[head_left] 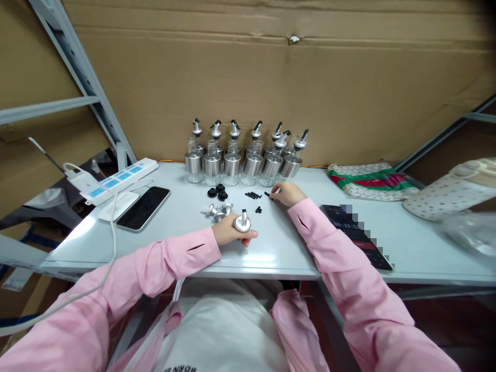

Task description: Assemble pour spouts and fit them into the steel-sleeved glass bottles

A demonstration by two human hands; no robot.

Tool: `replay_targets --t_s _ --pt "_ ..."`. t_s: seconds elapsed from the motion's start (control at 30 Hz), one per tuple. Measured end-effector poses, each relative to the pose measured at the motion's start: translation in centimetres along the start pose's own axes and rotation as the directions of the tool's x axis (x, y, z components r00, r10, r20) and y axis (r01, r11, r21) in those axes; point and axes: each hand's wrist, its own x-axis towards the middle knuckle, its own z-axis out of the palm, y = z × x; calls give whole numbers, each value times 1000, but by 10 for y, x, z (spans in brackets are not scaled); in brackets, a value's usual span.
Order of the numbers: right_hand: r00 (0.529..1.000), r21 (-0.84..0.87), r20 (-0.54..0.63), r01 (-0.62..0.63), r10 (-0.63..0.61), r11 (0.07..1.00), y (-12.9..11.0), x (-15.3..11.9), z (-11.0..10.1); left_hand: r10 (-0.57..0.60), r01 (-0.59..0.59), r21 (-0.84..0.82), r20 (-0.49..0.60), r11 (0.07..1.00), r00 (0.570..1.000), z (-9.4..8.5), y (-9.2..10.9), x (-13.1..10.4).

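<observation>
My left hand (228, 230) is closed around a silver pourer spout (243, 223) with a black tip, upright above the table near its front edge. Farther right, the fingertips of my right hand (287, 194) pinch a small black strip (267, 195) at the tabletop. Left of that strip lie several more black strips (252, 195), with tiny black pieces (258, 210) closer to me. Loose silver spout parts (220, 211) rest just behind my left hand. Behind them sit black rubber stoppers (222, 196).
Glass bottles with steel sleeves (232, 165) stand in rows against the cardboard, several with spouts fitted. A phone (144, 208) and power strip (120, 181) lie left. To the right are a tablet-like device (356, 235), a patterned cloth (372, 181) and a dotted container (445, 191).
</observation>
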Motion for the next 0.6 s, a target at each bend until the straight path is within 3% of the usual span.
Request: replay_targets --t_s 0.13,0.6 --pt "998 -30 -54 23 -25 999 1 0 0 4 -4 -2 2 1000 1000 0 0 0" --pt "996 -40 -67 51 -53 998 3 1 -1 -5 5 -7 -19 1000 1000 1 -1 0"
